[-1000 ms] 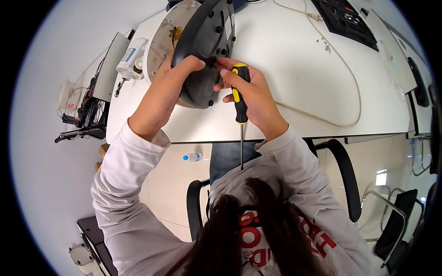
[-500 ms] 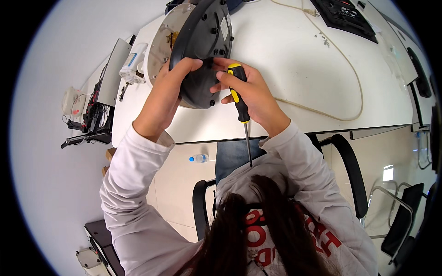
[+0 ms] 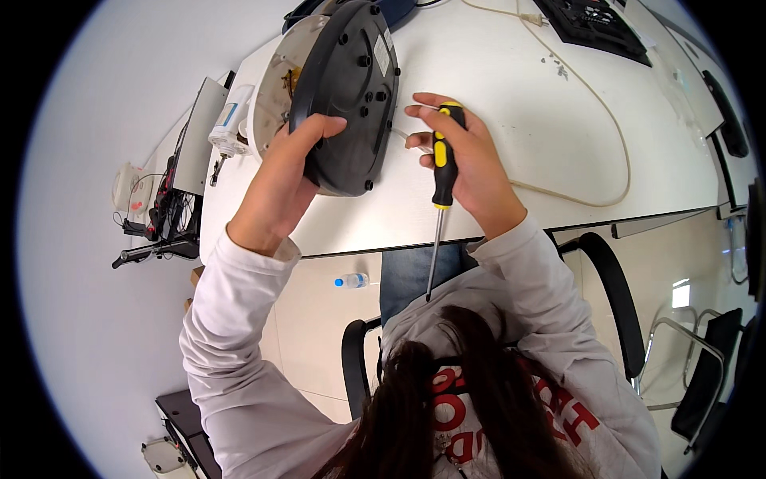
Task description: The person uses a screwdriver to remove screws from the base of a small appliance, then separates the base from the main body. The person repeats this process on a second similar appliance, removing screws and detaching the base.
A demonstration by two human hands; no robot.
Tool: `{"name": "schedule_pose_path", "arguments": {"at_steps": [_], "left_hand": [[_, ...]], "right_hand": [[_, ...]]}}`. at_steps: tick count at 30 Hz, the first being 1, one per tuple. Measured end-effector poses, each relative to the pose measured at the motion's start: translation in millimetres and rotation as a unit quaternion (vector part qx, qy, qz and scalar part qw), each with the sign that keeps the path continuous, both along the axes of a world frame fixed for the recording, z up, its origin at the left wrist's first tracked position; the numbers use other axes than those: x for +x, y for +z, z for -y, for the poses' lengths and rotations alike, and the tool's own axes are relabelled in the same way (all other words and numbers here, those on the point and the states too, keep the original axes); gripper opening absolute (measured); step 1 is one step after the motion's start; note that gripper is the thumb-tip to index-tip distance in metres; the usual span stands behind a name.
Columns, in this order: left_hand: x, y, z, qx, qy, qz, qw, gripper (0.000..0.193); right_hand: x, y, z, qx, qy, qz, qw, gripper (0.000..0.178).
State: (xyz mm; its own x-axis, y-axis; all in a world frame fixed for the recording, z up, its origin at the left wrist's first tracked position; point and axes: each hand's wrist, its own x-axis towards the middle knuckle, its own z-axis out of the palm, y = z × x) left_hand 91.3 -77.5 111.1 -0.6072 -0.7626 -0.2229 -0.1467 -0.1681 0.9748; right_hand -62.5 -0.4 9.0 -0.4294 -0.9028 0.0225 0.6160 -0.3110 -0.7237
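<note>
A round black plastic base [image 3: 351, 88], dotted with small feet, stands tilted on the table against an off-white shell [image 3: 271, 92]. Between the two a gap shows yellowish and dark parts inside. My left hand [image 3: 281, 172] grips the base's near rim, thumb on its outer face; the other fingers are hidden behind it. My right hand [image 3: 483, 164], apart from the base on its right, holds a black-and-yellow screwdriver [image 3: 444, 172] in the palm. The shaft points back toward my lap, and several fingertips reach toward the base.
A pale cord [image 3: 626, 164] curves over the white table [image 3: 550, 144]. Several small screws [image 3: 558, 68] lie near a black tool case [image 3: 594, 28] at the far right. A white cylindrical part [image 3: 231, 120] lies left of the shell. A water bottle [image 3: 352, 281] is on the floor.
My right hand has drawn away from the base to the right, carrying the screwdriver along. My left hand keeps its grip on the base.
</note>
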Motion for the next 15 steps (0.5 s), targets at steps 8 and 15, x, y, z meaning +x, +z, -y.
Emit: {"name": "schedule_pose_path", "arguments": {"at_steps": [8,15], "left_hand": [[-3,-5,3,-0.037,-0.011,0.009,0.999,0.038],[-3,-2,4,-0.054,-0.002,0.027,0.998,0.044]], "right_hand": [[-14,2,-10,-0.011,-0.029,0.027,0.999,0.035],[-41,-4,-13,-0.129,-0.119,0.194,0.965,0.018]]}}
